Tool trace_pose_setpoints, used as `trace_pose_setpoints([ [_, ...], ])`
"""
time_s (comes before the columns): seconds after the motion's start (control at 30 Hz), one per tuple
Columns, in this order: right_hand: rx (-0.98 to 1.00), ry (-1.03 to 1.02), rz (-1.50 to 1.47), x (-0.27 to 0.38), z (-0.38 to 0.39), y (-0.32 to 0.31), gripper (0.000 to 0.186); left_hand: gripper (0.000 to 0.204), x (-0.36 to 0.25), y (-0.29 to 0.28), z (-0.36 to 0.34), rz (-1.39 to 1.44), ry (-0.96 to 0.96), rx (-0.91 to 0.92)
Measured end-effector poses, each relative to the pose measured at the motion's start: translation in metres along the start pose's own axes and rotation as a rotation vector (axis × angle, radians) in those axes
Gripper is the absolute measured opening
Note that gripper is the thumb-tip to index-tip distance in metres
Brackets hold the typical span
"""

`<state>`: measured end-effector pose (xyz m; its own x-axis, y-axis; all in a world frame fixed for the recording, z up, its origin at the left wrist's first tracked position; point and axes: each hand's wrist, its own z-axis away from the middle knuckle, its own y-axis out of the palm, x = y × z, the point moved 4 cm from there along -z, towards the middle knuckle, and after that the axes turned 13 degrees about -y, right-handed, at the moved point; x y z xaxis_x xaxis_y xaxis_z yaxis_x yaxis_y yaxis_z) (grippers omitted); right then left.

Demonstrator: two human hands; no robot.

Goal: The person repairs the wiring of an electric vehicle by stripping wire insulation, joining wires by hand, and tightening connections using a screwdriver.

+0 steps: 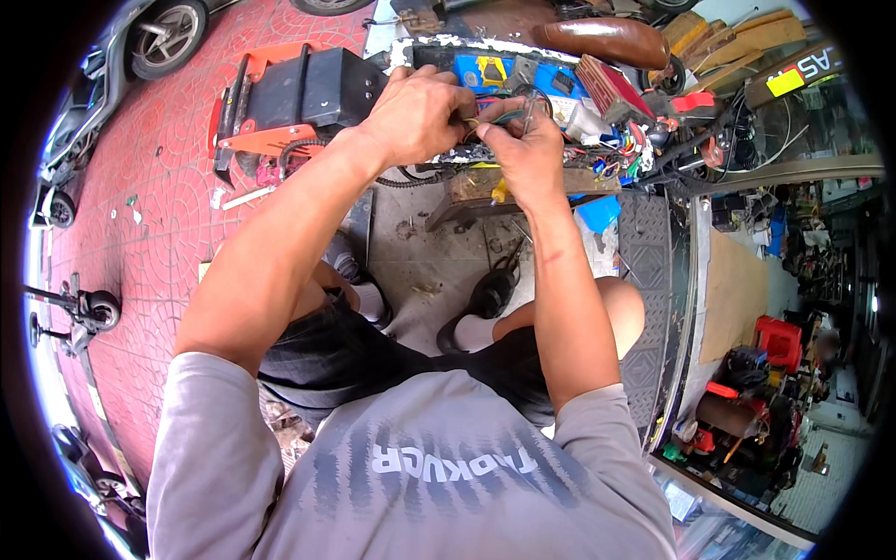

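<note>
Both of my hands are over the opened deck of an electric scooter (448, 47), where thin coloured wires (509, 118) lie bunched. My left hand (415, 114) has its fingers curled and pinched at the wires, its fingertips partly hidden behind the knuckles. My right hand (530, 154) pinches green and yellowish wires between thumb and fingers, close to the left fingertips. Inside the deck sit blue packs (562, 82), a dark red ribbed block (609, 89) and more tangled wiring (635, 140). An orange frame with a black cover (327, 89) adjoins the deck at left.
A wooden block (467, 194) lies below the deck, near a yellow piece (501, 192). Wood offcuts (737, 47) and a glossy brown object (602, 42) are beyond. Parked motorbikes (168, 37) stand on red paving at left; a cluttered shop with a red stool (779, 343) is at right.
</note>
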<state>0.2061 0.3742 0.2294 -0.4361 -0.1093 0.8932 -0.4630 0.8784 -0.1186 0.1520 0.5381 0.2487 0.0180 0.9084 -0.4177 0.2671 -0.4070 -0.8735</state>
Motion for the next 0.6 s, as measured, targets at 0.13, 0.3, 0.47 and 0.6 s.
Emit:
trace_pose_setpoints([
  [0.13,0.033,0.059,-0.117,0.006,0.000,-0.004,0.020,0.014,-0.007,-0.011,-0.002,-0.009,0.121,-0.103],
  [0.3,0.093,0.087,-0.045,0.004,-0.002,-0.008,0.022,0.012,-0.027,-0.026,-0.001,-0.045,0.202,-0.162],
  [0.47,0.286,0.150,0.037,0.004,-0.013,-0.004,0.014,0.016,-0.014,-0.016,-0.013,0.052,-0.141,0.295],
  [0.6,0.313,0.165,0.188,0.004,-0.020,-0.003,0.010,0.016,-0.002,-0.021,-0.021,0.128,-0.080,0.209],
])
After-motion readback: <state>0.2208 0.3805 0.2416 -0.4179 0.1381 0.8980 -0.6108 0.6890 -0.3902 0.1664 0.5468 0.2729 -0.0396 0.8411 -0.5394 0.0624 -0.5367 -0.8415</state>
